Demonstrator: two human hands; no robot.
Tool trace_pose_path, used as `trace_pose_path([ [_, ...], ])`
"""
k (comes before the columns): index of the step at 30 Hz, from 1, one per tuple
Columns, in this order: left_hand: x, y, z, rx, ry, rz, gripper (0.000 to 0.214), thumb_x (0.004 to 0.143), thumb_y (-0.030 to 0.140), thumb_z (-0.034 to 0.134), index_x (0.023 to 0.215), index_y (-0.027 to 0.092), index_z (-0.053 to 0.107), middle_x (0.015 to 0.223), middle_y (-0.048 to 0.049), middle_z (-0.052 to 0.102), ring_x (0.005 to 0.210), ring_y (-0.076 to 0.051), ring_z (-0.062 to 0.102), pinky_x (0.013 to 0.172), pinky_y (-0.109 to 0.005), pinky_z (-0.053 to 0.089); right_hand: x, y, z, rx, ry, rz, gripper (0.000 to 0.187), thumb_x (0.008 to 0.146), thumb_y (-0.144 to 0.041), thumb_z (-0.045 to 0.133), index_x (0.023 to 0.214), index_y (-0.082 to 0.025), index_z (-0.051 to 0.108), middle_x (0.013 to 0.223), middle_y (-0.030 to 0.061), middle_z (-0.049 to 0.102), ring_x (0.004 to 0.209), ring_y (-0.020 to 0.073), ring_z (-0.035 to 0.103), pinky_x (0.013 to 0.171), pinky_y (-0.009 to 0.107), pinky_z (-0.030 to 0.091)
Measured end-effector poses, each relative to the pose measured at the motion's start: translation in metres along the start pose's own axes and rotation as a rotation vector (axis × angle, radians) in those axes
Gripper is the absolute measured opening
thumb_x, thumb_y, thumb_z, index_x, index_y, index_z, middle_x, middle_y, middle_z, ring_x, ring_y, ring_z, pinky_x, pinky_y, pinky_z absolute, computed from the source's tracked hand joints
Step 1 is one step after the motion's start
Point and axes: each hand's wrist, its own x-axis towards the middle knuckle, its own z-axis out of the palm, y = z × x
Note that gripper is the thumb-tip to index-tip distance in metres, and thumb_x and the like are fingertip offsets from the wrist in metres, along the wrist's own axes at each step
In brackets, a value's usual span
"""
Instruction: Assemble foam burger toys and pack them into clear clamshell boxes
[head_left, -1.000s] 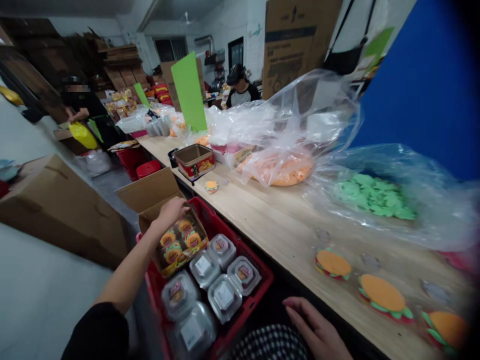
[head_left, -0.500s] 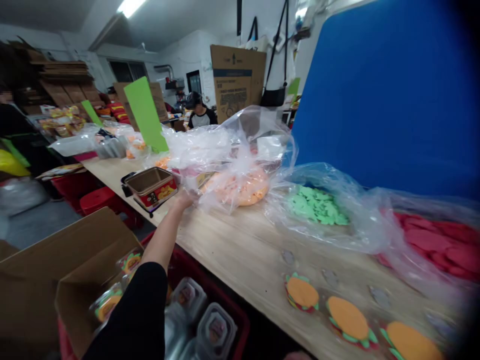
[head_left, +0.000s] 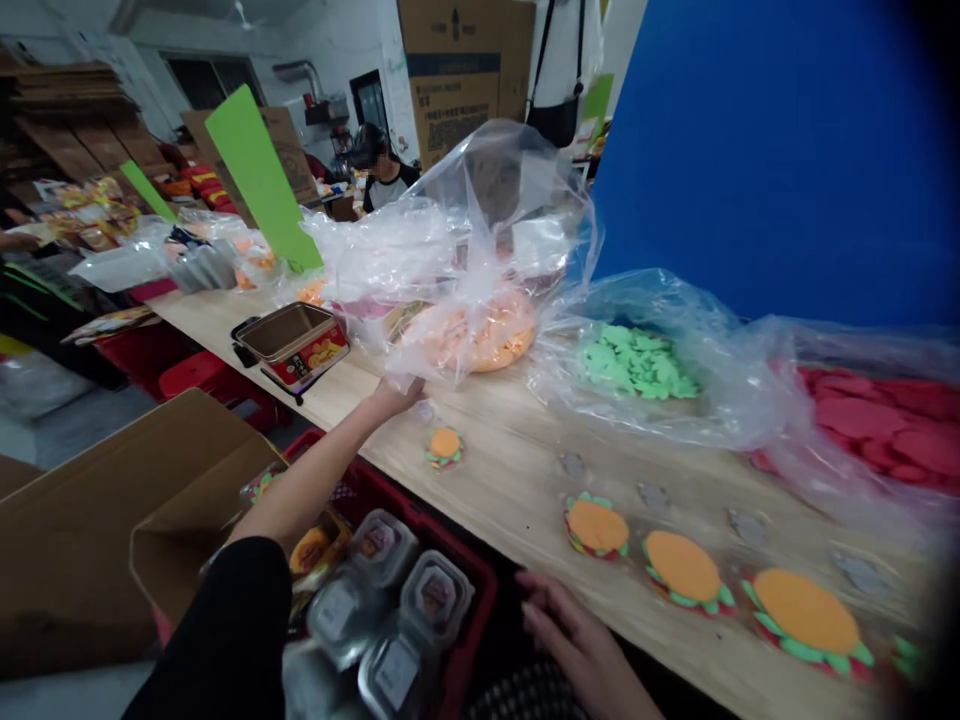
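At a long wooden table (head_left: 510,500) in a crowded workshop, a person's left hand (head_left: 396,397) stretches out over a red crate (head_left: 480,590) to the lower edge of a clear plastic bag (head_left: 480,250) heaped with orange foam pieces. Its fingers curl against the plastic, though whether they pinch it cannot be told. The right hand (head_left: 577,630) hangs open and relaxed, fingers loose, just off the table's near edge beside the crate. Clear lidded containers (head_left: 382,548) fill the crate below the left arm. A small foam burger (head_left: 444,447) lies on the table just beside the left hand, and three larger foam burgers (head_left: 682,570) sit in a row to the right. Next to the orange pile are a bag of green foam pieces (head_left: 637,362) and a bag of red foam pieces (head_left: 877,430). An open tin (head_left: 292,345) stands to the left of the hand, with an upright green board (head_left: 259,165) behind it. A cardboard box (head_left: 75,520) stands with its flaps open left of the crate, and a co-worker (head_left: 386,175) is visible at the far end of the room.
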Motion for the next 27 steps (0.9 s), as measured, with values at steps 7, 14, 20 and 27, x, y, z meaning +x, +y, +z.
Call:
trace_pose_path([
  [7, -0.041, 0.046, 0.0, 0.027, -0.015, -0.027, 0.025, 0.08, 0.033, 0.044, 0.083, 0.015, 0.06, 0.09, -0.0091, 0.061, 0.083, -0.021, 0.056, 0.07, -0.031, 0.041, 0.051, -0.03, 0.024, 0.508, 0.119, 0.098, 0.075, 0.074, -0.034, 0.053, 0.133, -0.011, 0.013, 0.077, 0.0016, 0.058, 0.061, 0.0124, 0.056, 0.057, 0.025, 0.045],
  [14, -0.083, 0.073, -0.02, -0.475, -0.003, -0.024, 0.049, 0.082, 0.051, 0.03, 0.095, 0.017, 0.062, 0.096, -0.004, 0.064, 0.089, -0.017, 0.055, 0.076, -0.024, 0.04, 0.061, -0.033, 0.022, 0.586, 0.173, 0.1, 0.064, 0.071, -0.026, 0.053, 0.127, -0.012, 0.026, 0.066, -0.0022, 0.057, 0.055, 0.0103, 0.054, 0.051, 0.021, 0.043],
  [20, -0.101, 0.089, -0.006, -1.069, 0.02, -0.101, 0.047, 0.081, 0.047, 0.04, 0.111, 0.015, 0.055, 0.11, -0.0089, 0.058, 0.1, -0.019, 0.051, 0.082, -0.031, 0.041, 0.059, -0.034, 0.023, 0.52, 0.207, 0.079, 0.058, 0.071, -0.024, 0.05, 0.124, -0.011, 0.03, 0.064, -0.0034, 0.054, 0.053, 0.0104, 0.052, 0.05, 0.021, 0.042],
  [27, -0.102, 0.112, 0.017, -1.118, 0.016, -0.054, 0.061, 0.065, 0.032, 0.065, 0.121, 0.017, 0.046, 0.114, -0.0087, 0.05, 0.106, -0.019, 0.048, 0.09, -0.031, 0.039, 0.059, -0.035, 0.021, 0.523, 0.212, 0.059, 0.053, 0.071, -0.023, 0.051, 0.12, -0.015, 0.034, 0.063, -0.0039, 0.054, 0.053, 0.0113, 0.052, 0.049, 0.023, 0.042],
])
